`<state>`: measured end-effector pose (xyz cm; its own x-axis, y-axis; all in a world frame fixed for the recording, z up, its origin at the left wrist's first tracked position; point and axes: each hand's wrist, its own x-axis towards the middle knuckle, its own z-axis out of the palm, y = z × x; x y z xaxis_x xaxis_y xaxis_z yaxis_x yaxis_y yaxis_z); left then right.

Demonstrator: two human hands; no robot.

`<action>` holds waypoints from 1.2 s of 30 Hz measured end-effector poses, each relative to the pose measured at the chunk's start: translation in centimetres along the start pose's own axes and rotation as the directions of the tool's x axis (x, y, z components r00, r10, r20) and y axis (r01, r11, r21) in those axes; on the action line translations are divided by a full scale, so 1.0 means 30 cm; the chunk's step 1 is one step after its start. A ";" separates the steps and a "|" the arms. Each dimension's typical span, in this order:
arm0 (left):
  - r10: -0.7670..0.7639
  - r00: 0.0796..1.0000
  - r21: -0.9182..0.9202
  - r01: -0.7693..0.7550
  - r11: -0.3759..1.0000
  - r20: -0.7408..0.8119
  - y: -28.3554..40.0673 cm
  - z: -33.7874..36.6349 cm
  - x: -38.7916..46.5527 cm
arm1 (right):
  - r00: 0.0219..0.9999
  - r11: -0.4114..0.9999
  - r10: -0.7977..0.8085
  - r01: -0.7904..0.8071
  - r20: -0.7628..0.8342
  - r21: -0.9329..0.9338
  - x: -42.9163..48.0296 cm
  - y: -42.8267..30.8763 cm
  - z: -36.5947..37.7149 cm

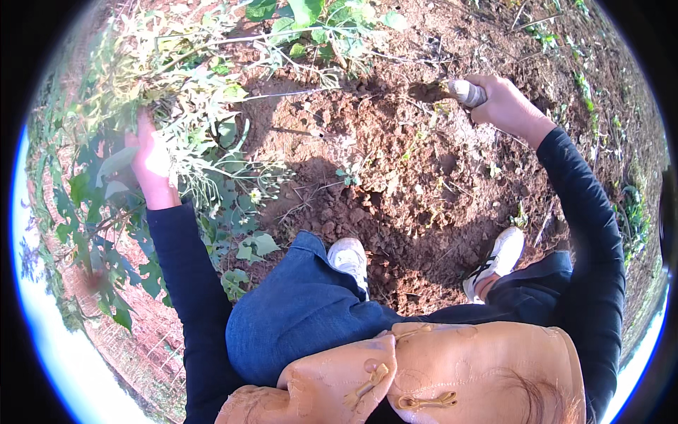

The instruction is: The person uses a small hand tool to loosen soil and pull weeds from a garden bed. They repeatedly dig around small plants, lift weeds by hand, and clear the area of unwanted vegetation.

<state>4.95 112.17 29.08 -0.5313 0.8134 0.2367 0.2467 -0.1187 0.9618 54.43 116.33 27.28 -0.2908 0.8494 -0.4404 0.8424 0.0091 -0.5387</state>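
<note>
At the left, my left hand (152, 159) is closed around a bunch of leafy weeds (196, 106) with pale, thin stems. Foliage covers most of its fingers, and bright sun washes out the back of the hand. My right hand (506, 103) grips a short, thick, greyish-white handle (469, 93) at the upper right, just above the soil. Whatever the handle carries at its far end cannot be made out. Between the hands lies loose, clumpy reddish-brown soil (381, 159), with a small green seedling (348, 176) in it.
Broad-leaved green plants (302, 21) grow at the top, and more leaves (259, 246) stand beside my left knee. A thin bare stem (233, 40) crosses the upper left. My white shoes (348, 257) are planted apart on the soil. Low weeds (585, 90) line the right side.
</note>
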 end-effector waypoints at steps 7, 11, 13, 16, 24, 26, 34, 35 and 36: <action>0.302 0.953 0.344 -0.270 0.899 -0.041 0.500 0.343 0.159 | 0.988 0.974 0.154 -0.148 0.023 -0.173 -0.449 0.340 -0.251; 0.475 0.695 0.379 -0.704 0.600 0.540 0.664 0.829 0.016 | 0.965 0.963 0.259 -0.254 0.045 -0.090 -0.577 0.525 -0.212; 0.441 0.432 0.230 -0.868 0.441 0.787 0.685 1.104 -0.153 | 0.972 0.974 0.162 -0.130 0.169 -0.185 -0.586 0.606 -0.205; 0.348 0.025 -0.080 -0.956 0.284 0.937 0.655 1.387 -0.442 | 0.975 0.989 0.110 -0.088 0.192 -0.120 -0.571 0.704 -0.226; 0.514 -0.374 -0.514 -0.843 0.159 0.772 0.510 1.217 -0.638 | 0.981 0.993 0.117 -0.118 0.155 -0.003 -0.498 0.790 -0.281; 0.009 -0.388 -0.338 -0.791 0.509 0.921 0.442 1.037 -0.721 | 0.988 0.990 0.127 -0.132 0.085 0.058 -0.459 0.787 -0.270; -0.444 0.062 -0.031 -0.979 -0.199 0.894 -0.188 0.778 -0.734 | 0.972 0.968 0.236 -0.237 0.025 0.085 -0.315 0.695 -0.187; -0.590 0.172 0.007 -0.963 -0.271 0.789 -0.260 0.798 -0.698 | 0.968 0.965 0.250 -0.252 0.035 0.076 -0.304 0.674 -0.179; -0.678 0.138 0.060 -0.989 -0.138 0.722 -0.315 0.811 -0.661 | 0.965 0.965 0.260 -0.261 0.028 0.025 -0.290 0.652 -0.173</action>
<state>32.89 111.01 11.96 0.3447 0.6042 -0.7184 0.5396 -0.7538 -0.3751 75.79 111.85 24.30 -0.0741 0.8074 -0.5853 0.8776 -0.2259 -0.4228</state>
